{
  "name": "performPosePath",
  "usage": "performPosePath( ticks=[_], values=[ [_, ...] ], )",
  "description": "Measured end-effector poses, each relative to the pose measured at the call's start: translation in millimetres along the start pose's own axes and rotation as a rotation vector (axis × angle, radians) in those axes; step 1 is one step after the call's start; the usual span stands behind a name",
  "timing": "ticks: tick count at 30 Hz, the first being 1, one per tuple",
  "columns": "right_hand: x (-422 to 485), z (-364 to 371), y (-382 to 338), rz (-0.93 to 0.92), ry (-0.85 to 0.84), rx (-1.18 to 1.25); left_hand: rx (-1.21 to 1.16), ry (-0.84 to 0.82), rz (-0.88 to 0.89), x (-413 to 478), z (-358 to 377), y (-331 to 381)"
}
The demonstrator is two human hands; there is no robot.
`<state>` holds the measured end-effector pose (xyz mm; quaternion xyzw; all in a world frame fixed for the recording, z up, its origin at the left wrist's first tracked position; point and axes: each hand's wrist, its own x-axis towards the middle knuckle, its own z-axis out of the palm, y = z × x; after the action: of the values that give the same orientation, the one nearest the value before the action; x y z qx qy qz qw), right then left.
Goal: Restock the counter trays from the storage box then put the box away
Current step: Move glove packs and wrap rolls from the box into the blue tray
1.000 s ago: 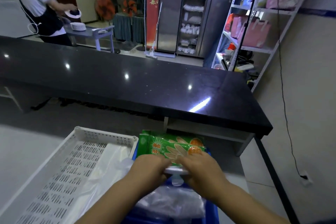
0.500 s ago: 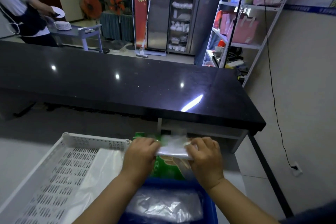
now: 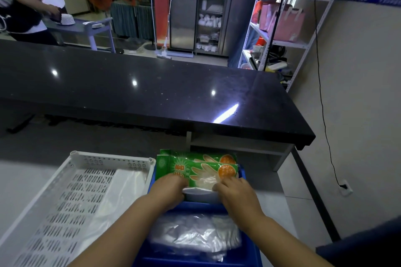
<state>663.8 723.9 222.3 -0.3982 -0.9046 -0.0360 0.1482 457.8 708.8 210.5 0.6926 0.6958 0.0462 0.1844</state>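
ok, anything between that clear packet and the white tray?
Nothing visible. The left hand and right hand both grip the clear packet in the blue bin, against the green glove packs. The white tray sits directly left of the bin; only their adjoining walls to lift over. A plastic sheet lies inside the tray.

Head-worn, forward-down, near blue box (image 3: 195, 206)

Dim, bluish light is filling the scene. Reflections are glinting as white spots and a streak on the black counter (image 3: 108, 84). Beyond the counter, lines are bowing and details softening.
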Motion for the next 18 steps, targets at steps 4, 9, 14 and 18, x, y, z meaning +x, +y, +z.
performPosePath(
  ticks=[4,9,14,18],
  values=[
    [6.4,-0.1,2.2,0.031,-0.012,-0.012,0.004,0.007,0.039,1.4,-15.6,-16.1],
    [8.4,5.8,4.3,0.063,0.015,0.003,0.195,0.175,0.132,-8.7,-31.1,-36.8],
    [13.9,7.2,0.2,0.026,-0.052,-0.009,0.350,0.142,0.185,-14.0,-24.6,-35.2],
    [12.2,5.0,-0.1,0.026,-0.150,-0.052,0.442,0.081,0.214,-17.9,-17.2,-35.0]
  ],
)
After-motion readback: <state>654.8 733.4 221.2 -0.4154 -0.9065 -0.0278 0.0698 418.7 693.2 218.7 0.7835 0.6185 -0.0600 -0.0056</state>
